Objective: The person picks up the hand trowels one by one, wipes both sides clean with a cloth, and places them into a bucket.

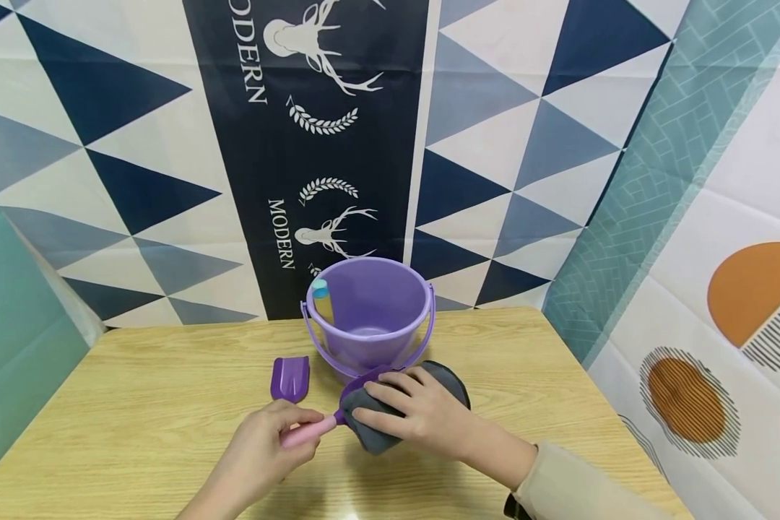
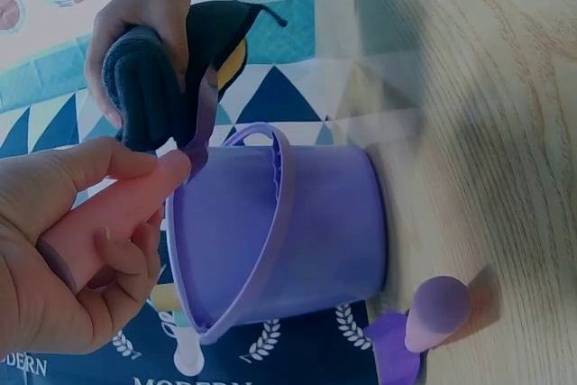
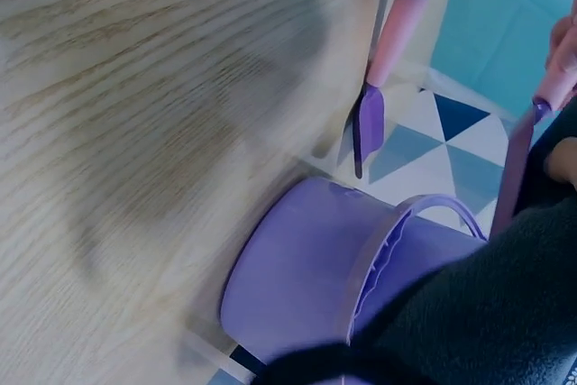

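Observation:
My left hand [image 1: 266,440] grips the pink handle [image 2: 117,214] of a toy shovel with a purple head [image 1: 357,386]. My right hand [image 1: 422,415] holds a dark grey cloth [image 1: 445,383] against that head, which the cloth mostly covers. In the left wrist view, the folded cloth [image 2: 144,87] wraps about the shovel's head. Both hands are in front of a purple bucket [image 1: 351,350] and above the table. In the right wrist view, the cloth hides part of the bucket, and only a little of the right hand shows.
A second toy shovel [image 1: 291,377] with a purple blade lies left of the bucket on the wooden table [image 1: 169,390]; its pink handle [image 3: 398,33] shows in the right wrist view. Inside the bucket leans a yellow item with a blue top [image 1: 322,300]. Patterned wall sheets [image 1: 481,130] stand behind.

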Demonstrator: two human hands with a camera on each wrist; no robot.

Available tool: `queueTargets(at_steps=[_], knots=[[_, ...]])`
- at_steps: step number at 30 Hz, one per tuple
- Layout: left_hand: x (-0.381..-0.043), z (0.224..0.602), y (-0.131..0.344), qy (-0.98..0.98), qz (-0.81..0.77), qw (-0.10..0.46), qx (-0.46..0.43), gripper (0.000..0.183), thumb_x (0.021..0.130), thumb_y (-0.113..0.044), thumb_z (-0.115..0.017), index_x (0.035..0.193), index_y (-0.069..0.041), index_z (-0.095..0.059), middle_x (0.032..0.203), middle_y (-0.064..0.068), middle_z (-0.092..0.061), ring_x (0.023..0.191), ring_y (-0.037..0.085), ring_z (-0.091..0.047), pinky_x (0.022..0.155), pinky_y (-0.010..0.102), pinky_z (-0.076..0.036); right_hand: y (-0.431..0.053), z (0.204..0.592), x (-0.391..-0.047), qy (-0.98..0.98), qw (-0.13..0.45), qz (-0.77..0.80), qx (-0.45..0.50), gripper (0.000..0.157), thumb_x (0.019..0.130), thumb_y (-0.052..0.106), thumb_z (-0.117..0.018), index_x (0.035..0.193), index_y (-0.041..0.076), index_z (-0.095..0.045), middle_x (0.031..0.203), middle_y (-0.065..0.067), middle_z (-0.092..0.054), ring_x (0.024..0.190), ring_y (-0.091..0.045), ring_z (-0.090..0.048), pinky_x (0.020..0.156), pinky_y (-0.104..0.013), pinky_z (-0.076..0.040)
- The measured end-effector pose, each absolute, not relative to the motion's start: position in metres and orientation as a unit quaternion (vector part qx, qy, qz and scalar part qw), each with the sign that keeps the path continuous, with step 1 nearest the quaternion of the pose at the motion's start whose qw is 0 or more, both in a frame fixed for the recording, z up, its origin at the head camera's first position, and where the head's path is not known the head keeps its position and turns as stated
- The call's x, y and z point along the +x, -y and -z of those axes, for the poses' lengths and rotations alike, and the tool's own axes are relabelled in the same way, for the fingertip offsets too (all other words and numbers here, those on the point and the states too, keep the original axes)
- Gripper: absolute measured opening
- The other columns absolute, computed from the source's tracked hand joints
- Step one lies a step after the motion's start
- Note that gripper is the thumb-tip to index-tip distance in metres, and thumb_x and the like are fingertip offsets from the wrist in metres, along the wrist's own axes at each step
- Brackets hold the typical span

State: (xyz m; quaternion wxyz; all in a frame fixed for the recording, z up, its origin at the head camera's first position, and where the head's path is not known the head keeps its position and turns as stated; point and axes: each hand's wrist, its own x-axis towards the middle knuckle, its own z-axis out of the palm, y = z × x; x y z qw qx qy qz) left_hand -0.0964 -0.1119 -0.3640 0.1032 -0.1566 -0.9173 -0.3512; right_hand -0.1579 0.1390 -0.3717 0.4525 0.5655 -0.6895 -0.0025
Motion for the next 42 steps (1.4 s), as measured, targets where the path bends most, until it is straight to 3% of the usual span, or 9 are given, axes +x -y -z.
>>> queueTargets(at_steps=[3, 5, 8, 11, 20, 30, 42], knots=[[-0.096, 0.365, 0.111, 0.913, 0.346, 0.127, -0.174, 0.022, 0.070, -0.009, -0.075, 0.090, -0.018, -0.073, 0.080, -0.013, -0.061, 0.067, -0.001, -0.049, 0.060, 0.017, -0.044, -0.138, 0.374, -0.157, 0.691, 0.449, 0.017, 0.566, 0.029, 0.099, 0.015, -0.042, 0.116, 0.025, -0.062, 0.110, -0.002, -0.066, 0.095, -0.022, -0.064, 0.073, -0.034, -0.053], [-0.096, 0.366, 0.110, 0.910, 0.343, 0.140, -0.183, 0.022, 0.070, -0.008, -0.075, 0.090, -0.016, -0.074, 0.080, -0.013, -0.061, 0.068, -0.002, -0.049, 0.061, 0.017, -0.045, -0.139, 0.375, -0.156, 0.703, 0.429, 0.020, 0.567, 0.026, 0.094, 0.020, -0.052, 0.119, 0.025, -0.060, 0.112, -0.002, -0.065, 0.098, -0.022, -0.063, 0.075, -0.036, -0.052], [-0.095, 0.366, 0.109, 0.909, 0.338, 0.149, -0.192, 0.023, 0.071, -0.009, -0.076, 0.092, -0.017, -0.074, 0.082, -0.012, -0.061, 0.071, -0.001, -0.050, 0.062, 0.017, -0.046, -0.142, 0.377, -0.154, 0.728, 0.389, 0.028, 0.564, 0.049, 0.080, 0.040, -0.069, 0.125, 0.025, -0.055, 0.118, -0.002, -0.061, 0.104, -0.022, -0.060, 0.080, -0.040, -0.050], [-0.094, 0.366, 0.108, 0.909, 0.334, 0.154, -0.193, 0.024, 0.071, -0.009, -0.076, 0.093, -0.018, -0.073, 0.085, -0.012, -0.061, 0.073, -0.001, -0.051, 0.064, 0.017, -0.047, -0.143, 0.377, -0.153, 0.738, 0.370, 0.031, 0.563, 0.069, 0.069, 0.058, -0.071, 0.127, 0.026, -0.053, 0.120, -0.002, -0.059, 0.108, -0.022, -0.057, 0.082, -0.042, -0.048], [-0.091, 0.364, 0.107, 0.897, 0.318, 0.205, -0.227, 0.022, 0.071, -0.008, -0.076, 0.091, -0.016, -0.075, 0.084, -0.010, -0.060, 0.073, 0.000, -0.052, 0.061, 0.017, -0.048, -0.144, 0.375, -0.152, 0.725, 0.391, 0.028, 0.567, 0.054, 0.083, 0.061, -0.053, 0.123, 0.026, -0.056, 0.115, -0.004, -0.060, 0.103, -0.022, -0.058, 0.078, -0.043, -0.048], [-0.090, 0.366, 0.106, 0.870, 0.307, 0.284, -0.262, 0.026, 0.065, -0.004, -0.080, 0.088, -0.015, -0.076, 0.084, -0.012, -0.058, 0.073, -0.002, -0.049, 0.059, 0.014, -0.046, -0.149, 0.371, -0.155, 0.696, 0.435, 0.029, 0.570, 0.055, 0.077, 0.064, -0.060, 0.115, 0.024, -0.059, 0.104, -0.001, -0.063, 0.085, -0.019, -0.057, 0.065, -0.033, -0.046], [-0.091, 0.363, 0.109, 0.890, 0.310, 0.255, -0.217, 0.024, 0.064, -0.005, -0.081, 0.085, -0.014, -0.076, 0.083, -0.010, -0.059, 0.073, 0.000, -0.050, 0.060, 0.016, -0.047, -0.164, 0.368, -0.164, 0.697, 0.447, -0.007, 0.560, 0.044, 0.085, 0.053, -0.059, 0.113, 0.019, -0.063, 0.100, -0.004, -0.065, 0.082, -0.019, -0.059, 0.062, -0.030, -0.046]])
